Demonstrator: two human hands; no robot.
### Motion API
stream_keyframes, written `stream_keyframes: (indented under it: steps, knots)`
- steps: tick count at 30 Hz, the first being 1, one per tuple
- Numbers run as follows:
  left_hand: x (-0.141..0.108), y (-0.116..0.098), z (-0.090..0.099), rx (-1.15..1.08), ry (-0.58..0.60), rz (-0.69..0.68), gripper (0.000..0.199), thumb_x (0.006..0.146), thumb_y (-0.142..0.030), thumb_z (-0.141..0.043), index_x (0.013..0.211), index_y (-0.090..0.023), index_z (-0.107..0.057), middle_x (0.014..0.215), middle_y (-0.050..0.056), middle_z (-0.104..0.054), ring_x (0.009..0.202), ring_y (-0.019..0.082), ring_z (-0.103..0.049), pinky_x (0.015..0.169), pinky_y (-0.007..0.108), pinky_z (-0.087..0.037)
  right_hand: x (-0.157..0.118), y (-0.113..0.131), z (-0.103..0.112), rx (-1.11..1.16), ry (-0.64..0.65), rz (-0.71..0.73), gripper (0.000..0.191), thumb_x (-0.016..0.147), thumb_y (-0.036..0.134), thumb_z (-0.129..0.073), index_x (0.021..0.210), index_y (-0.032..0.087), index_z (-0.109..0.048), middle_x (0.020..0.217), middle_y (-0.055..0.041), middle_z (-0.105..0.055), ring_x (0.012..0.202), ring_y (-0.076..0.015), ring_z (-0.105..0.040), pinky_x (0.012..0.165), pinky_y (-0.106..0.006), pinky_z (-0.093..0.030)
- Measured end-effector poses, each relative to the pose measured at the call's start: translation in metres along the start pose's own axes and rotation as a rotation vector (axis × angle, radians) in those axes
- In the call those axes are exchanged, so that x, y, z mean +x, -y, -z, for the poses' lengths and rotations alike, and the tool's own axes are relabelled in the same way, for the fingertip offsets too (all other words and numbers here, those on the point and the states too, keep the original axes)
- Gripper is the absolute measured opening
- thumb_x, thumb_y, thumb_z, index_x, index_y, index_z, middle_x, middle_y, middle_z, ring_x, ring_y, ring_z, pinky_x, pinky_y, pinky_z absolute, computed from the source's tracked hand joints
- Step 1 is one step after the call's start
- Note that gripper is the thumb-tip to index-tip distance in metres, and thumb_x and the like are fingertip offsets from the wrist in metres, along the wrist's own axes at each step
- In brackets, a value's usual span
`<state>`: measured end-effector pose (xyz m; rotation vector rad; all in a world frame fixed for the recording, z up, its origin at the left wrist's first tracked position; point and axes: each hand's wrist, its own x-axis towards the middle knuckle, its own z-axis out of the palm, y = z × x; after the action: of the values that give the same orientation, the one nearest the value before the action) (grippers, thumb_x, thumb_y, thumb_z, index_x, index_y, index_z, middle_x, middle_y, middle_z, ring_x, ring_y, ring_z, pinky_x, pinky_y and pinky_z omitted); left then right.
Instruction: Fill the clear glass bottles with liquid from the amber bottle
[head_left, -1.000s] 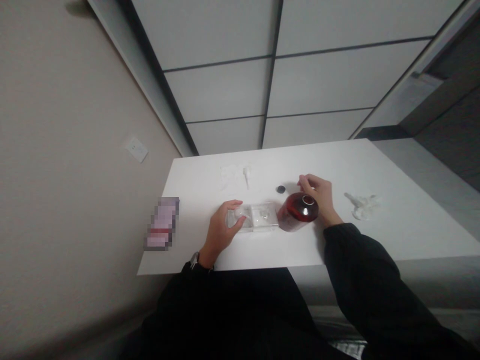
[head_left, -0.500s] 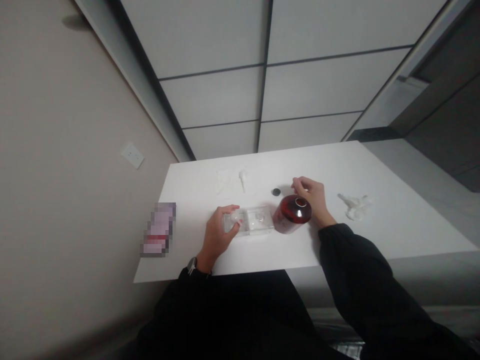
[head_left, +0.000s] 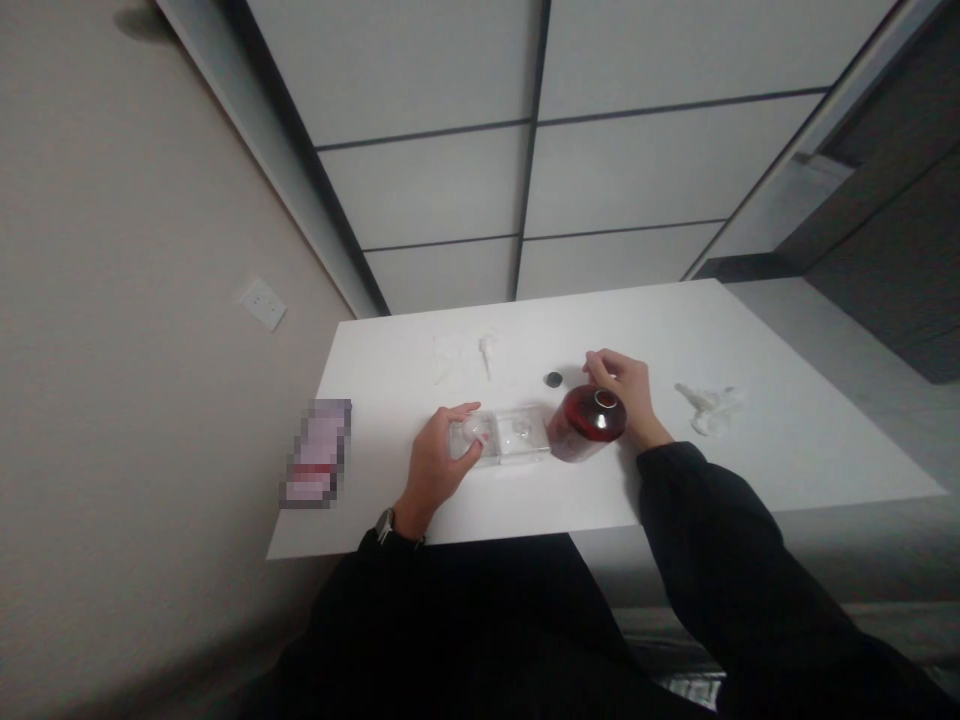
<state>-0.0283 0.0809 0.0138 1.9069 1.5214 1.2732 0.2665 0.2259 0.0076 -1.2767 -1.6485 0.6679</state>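
My left hand [head_left: 436, 458] grips the left end of a clear two-part plastic box [head_left: 523, 436], thumb at the near side and fingers at the far side. Something pale and rounded shows under the box's surface. Right beside the box stands a dark red, shiny bottle [head_left: 587, 422] with a round opening on top. My right hand [head_left: 624, 388] rests on the table just behind and right of the bottle, its fingers curled; whether anything is between them is hidden. A small black cap [head_left: 553, 380] lies near its fingertips.
The white table [head_left: 795, 440] also bears a white pump nozzle [head_left: 487, 356] at the back, crumpled tissue [head_left: 709, 408] at the right and a blurred purple item [head_left: 320, 450] at the left edge. A wall is on the left.
The view has shifted very slightly. Both hands, the box and the bottle hold nearly the same places.
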Motion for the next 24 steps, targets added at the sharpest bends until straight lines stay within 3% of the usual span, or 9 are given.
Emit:
stream_keyframes:
  steps: [19,24]
  knots:
    - [0.0006,0.0042,-0.0012,0.008,-0.010,-0.008,0.025,0.094,-0.027,-0.068,0.112,-0.025,-0.051,0.125,0.011,-0.076,0.117,0.027,-0.073,0.104,0.048,-0.056,-0.0004,-0.0001,-0.0012,0.029,0.022,0.000,0.049,0.095,0.062,-0.057,0.066,0.023,-0.064,0.057,-0.0003,-0.061,0.056,-0.0181,-0.056,0.061,-0.034,-0.043]
    - [0.0011,0.0062,-0.0020,-0.051,0.003,-0.044,0.034,0.093,-0.031,-0.075,0.115,-0.025,-0.051,0.136,0.012,-0.068,0.131,0.029,-0.065,0.112,0.052,-0.051,-0.0005,-0.0004,-0.0005,0.027,0.016,0.003,0.047,0.096,0.060,-0.057,0.066,0.023,-0.064,0.058,-0.0004,-0.060,0.058,-0.0181,-0.057,0.063,-0.034,-0.043]
